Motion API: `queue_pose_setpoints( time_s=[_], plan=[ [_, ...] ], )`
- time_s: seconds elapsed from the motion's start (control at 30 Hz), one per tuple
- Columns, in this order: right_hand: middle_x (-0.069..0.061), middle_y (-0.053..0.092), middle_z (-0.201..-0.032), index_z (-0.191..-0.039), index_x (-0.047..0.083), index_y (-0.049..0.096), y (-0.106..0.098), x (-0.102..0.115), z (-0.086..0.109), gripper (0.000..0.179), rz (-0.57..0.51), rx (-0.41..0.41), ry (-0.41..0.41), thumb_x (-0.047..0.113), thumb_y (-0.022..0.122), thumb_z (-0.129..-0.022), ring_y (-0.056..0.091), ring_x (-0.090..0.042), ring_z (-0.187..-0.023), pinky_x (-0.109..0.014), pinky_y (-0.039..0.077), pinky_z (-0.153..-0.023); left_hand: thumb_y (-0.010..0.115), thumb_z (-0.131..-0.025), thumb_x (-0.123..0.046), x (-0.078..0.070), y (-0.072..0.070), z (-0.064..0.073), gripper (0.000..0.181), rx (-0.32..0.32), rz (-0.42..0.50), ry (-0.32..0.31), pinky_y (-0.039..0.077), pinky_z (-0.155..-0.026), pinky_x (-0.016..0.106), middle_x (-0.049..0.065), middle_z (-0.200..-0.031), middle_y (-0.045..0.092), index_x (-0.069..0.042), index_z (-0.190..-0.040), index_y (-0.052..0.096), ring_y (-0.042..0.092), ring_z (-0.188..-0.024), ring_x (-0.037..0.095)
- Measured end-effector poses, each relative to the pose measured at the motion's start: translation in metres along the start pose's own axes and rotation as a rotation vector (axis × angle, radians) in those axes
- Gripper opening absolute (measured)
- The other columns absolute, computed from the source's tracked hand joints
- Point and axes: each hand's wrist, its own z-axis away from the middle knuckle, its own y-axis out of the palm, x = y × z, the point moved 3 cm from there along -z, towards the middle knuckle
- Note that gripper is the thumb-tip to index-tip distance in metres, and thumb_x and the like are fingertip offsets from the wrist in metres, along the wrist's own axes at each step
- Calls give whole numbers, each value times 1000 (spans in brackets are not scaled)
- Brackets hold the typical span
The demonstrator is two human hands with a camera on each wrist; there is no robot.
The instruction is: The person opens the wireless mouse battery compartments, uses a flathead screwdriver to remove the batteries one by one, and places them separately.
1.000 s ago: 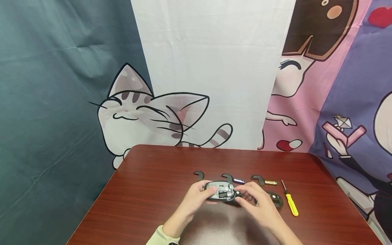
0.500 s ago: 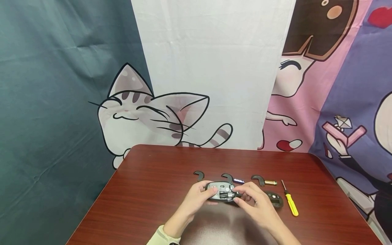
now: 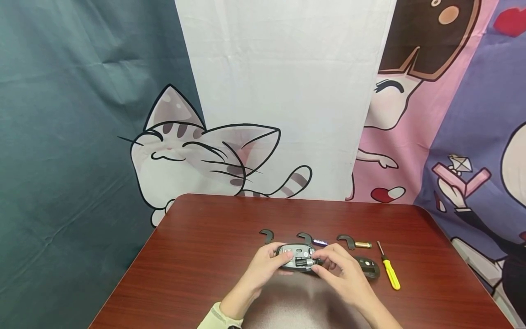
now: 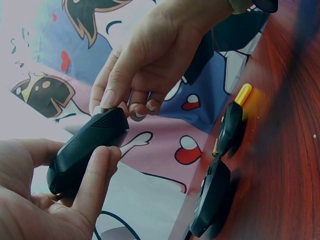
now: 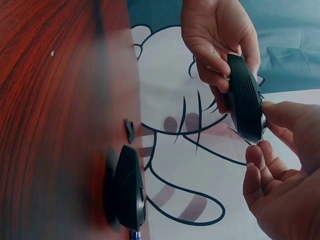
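Note:
A dark computer mouse (image 3: pixel 299 250) is held bottom up above the table, its grey underside and open battery slot facing the head camera. A black and silver battery (image 3: pixel 304 262) shows in the slot. My left hand (image 3: pixel 261 262) grips the mouse's left end, with the thumb on the underside. At the other end my right hand (image 3: pixel 344 270) pinches the mouse close to the slot, thumb and fingertips on opposite sides. Its fingers cover that end, and I cannot tell whether a small part is caught between them. The right wrist view shows the right thumb against the mouse's face.
Another dark mouse (image 3: pixel 367 268) lies behind my right hand; a further mouse (image 4: pixel 211 197) shows in the left wrist view. Black curved covers (image 3: pixel 266 236) lie in a row at the back, with a purple battery (image 3: pixel 320 242), a gold battery (image 3: pixel 363 245) and a yellow screwdriver (image 3: pixel 391 274).
My right fingers have shifted slightly left onto the mouse's end, hiding the small dark part that showed between them. The left hand has barely moved.

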Motion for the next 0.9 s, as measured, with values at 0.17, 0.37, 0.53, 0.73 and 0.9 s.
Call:
queue_pose_setpoints(
  time_s=[0.17,0.37,0.53,0.73,0.9],
  plan=[
    [12,61,-98,-101,27,72,1,1,0,36,28,-3,-2,6,87,-77,58,-2,-75,-22,54,-63,65,-98,-15,0,0,0,41,2,4,-2,65,-79,39,16,-106,72,11,-129,57,73,-89,18],
    [14,61,-99,-98,27,70,2,3,-2,36,45,-6,-39,3,87,-76,60,-2,-77,-24,57,-64,65,-98,-14,0,0,0,42,9,0,-2,65,-76,33,16,-107,72,12,-129,56,73,-89,18],
    [14,60,-97,-97,28,70,2,4,-3,37,42,-14,-60,3,87,-76,60,-3,-78,-21,57,-66,65,-98,-14,1,-1,-1,41,9,0,-3,65,-77,35,17,-106,72,12,-129,56,73,-88,18],
    [12,61,-95,-96,29,71,1,5,-5,37,47,-32,-78,3,87,-75,60,-5,-78,-21,56,-67,65,-98,-15,3,-6,-1,42,-4,-21,-4,65,-79,42,16,-104,72,12,-129,57,73,-86,17],
    [12,62,-93,-94,28,71,0,5,-6,36,55,-37,-59,3,88,-75,60,-8,-79,-25,57,-65,67,-97,-17,4,-12,-1,43,-15,-43,-11,62,-85,51,14,-103,72,11,-128,57,72,-85,16]
  ],
)
